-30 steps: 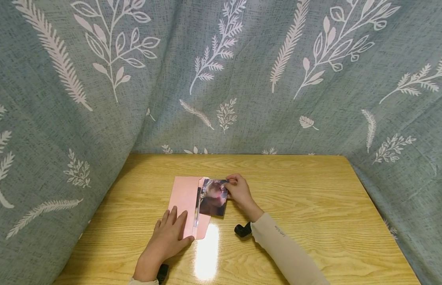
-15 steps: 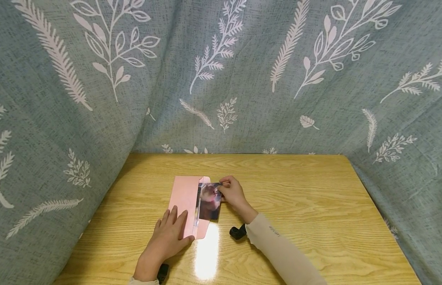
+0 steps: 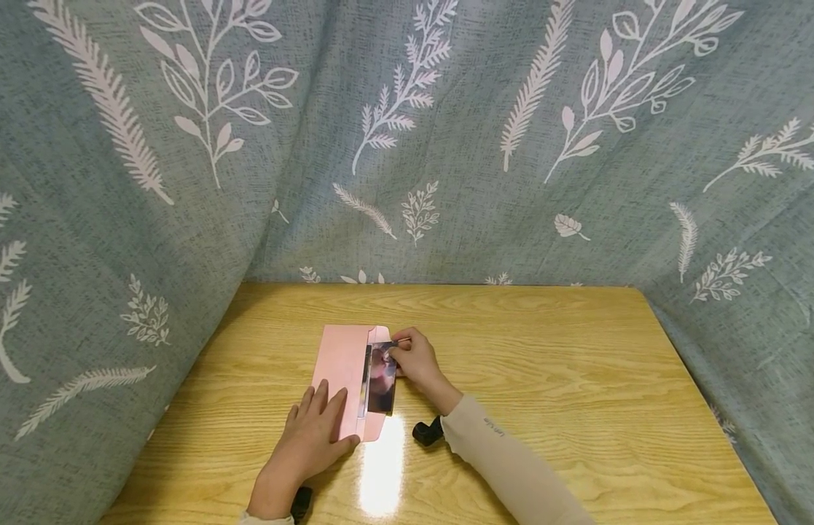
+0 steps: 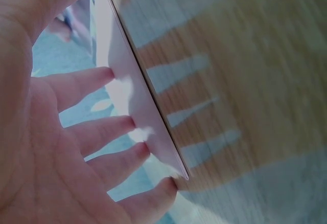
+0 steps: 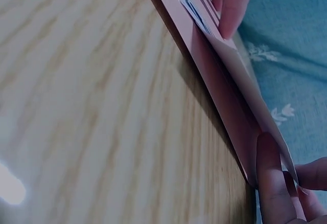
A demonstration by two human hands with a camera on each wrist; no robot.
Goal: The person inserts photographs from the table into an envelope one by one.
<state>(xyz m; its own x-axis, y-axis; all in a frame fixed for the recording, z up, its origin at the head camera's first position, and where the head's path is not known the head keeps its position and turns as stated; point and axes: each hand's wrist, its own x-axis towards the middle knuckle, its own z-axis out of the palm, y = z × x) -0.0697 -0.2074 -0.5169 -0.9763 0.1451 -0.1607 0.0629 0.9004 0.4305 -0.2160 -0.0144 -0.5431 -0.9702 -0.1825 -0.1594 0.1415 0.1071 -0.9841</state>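
A pink envelope [image 3: 344, 357] lies on the table with its flap [image 3: 374, 428] spread toward the right. My left hand [image 3: 308, 426] rests on its lower left part, fingers spread and straight; in the left wrist view the fingertips [image 4: 138, 150] touch the pink paper. A glossy photo [image 3: 382, 383] in dark and pinkish tones lies over the flap, its left part inside the envelope's opening. My right hand [image 3: 416, 361] pinches the photo's upper right edge between thumb and fingers. Edges of other cards [image 5: 194, 10] show at the opening in the right wrist view.
The wood-grain table [image 3: 544, 379] stretches to the right, with a bright light reflection near its front. A patterned grey-green cloth [image 3: 472, 219] hangs round the back and sides. A black wrist-camera piece [image 3: 428, 432] sits by the right sleeve.
My right hand has moved left and slightly toward me, sliding the photo further into the envelope, so less of it shows. The left hand has stayed in place on the envelope.
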